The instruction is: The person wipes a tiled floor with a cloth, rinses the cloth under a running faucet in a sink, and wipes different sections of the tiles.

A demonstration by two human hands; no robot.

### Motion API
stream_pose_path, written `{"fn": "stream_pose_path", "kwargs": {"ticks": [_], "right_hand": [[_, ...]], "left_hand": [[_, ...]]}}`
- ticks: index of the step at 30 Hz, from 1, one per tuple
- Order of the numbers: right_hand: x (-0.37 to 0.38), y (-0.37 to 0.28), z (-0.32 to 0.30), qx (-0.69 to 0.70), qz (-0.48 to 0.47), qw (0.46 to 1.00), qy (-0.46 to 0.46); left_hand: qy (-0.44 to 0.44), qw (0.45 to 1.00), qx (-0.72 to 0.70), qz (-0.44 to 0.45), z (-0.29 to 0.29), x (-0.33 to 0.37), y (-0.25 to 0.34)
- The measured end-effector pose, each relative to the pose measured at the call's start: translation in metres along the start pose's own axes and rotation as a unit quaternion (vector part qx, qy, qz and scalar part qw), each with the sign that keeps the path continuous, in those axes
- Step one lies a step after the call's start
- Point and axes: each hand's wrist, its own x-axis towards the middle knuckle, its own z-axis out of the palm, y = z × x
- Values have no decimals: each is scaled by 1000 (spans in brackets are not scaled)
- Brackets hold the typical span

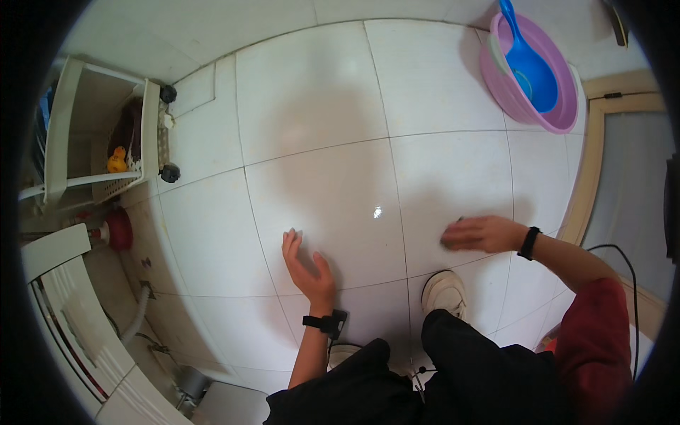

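Note:
My left hand (309, 273) hovers over the white tiled floor (333, 244), fingers curved with the thumb apart and nothing in them. My right hand (485, 234) is low over the tiles, in front of my right shoe (445, 292). Its fingers are pressed together around a small dark grey-green object (445, 239), of which only an edge shows past the fingertips. The kind of object is hidden and a little blurred. Whether it touches the floor I cannot tell. Each wrist wears a black band.
A pink basin (499, 88) holding a blue ladle (531, 71) stands at the far right, beside a door frame (588, 163). On the left are a wheeled rack (150, 131), a red plunger (120, 229) and a white cabinet (78, 304). A black cable (632, 304) hangs by my right arm.

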Motion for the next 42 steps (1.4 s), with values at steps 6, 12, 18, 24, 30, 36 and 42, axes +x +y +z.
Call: {"fn": "stream_pose_path", "kwargs": {"ticks": [6,12,18,24,30,36,42], "right_hand": [[-6,10,-6,1,387,875,292],[88,11,-6,91,297,890,335],[43,-38,23,71,122,981,134],[-76,-31,51,-38,155,977,139],[-47,51,15,-70,499,753,424],[23,53,1,-53,498,733,461],[38,-9,-1,61,326,898,288]], "left_hand": [[-3,1000,-9,0,3,1,2],[-2,1000,15,10,4,-1,2],[11,1000,4,-6,3,-1,-2],[-2,1000,15,-14,2,-1,4],[-4,1000,9,-13,3,1,6],[-5,1000,19,-13,5,0,6],[-2,1000,11,-13,3,0,-1]]}}
